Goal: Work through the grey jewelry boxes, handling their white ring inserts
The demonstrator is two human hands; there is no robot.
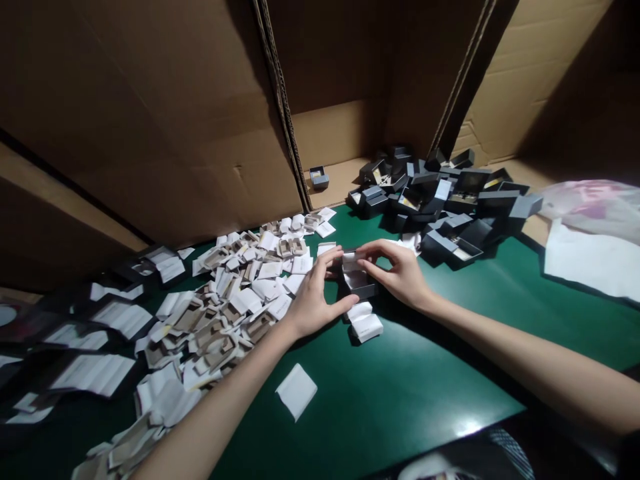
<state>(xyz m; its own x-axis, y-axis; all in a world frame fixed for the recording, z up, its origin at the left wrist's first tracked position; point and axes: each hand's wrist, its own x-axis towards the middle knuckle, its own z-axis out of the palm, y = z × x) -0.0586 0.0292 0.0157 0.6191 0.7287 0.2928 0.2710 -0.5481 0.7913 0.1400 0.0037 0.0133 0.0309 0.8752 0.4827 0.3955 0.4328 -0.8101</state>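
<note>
A small dark open box stands on the green table between my hands. My left hand holds it from the left, with the thumb at the near side and the fingers at the far side. At its far, raised part my right hand pinches a small white paper piece between thumb and fingers. Just in front of the box lies a folded white paper insert. A flat white paper piece rests nearer to me, below my left wrist.
A heap of white and grey folded card inserts spreads along the left. Dark small boxes pile up at the back right, beside a plastic bag. Cardboard walls rise behind. More dark pieces with white paper lie far left.
</note>
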